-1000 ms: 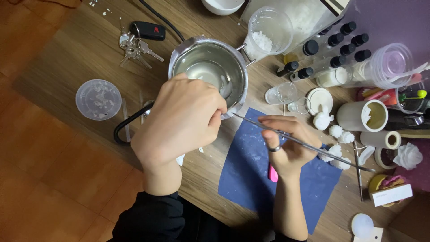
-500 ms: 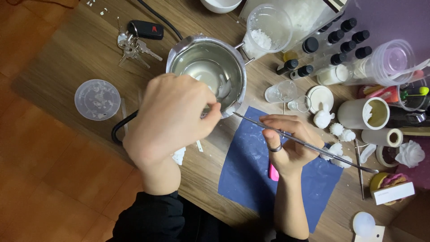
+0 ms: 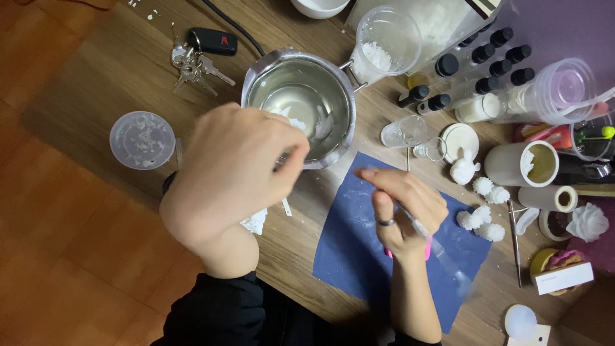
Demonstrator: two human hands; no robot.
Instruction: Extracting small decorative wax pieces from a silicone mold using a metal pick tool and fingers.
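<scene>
Head view: the left hand point(image 3: 234, 170), fingers pinched on something unseen, has lifted nearer the round steel melting pot point(image 3: 300, 106) at the wooden table's point(image 3: 96, 77) far edge. The right hand point(image 3: 403, 208), curled around a thin clear rod point(image 3: 435, 247), has drawn it off the pot rim to above the dark blue mat point(image 3: 359, 256).

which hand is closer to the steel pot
Left. The left hand is raised right by the steel pot, overlapping its near rim in this view. The right hand is off to the pot's right, over the blue mat, holding a thin tool.
</scene>
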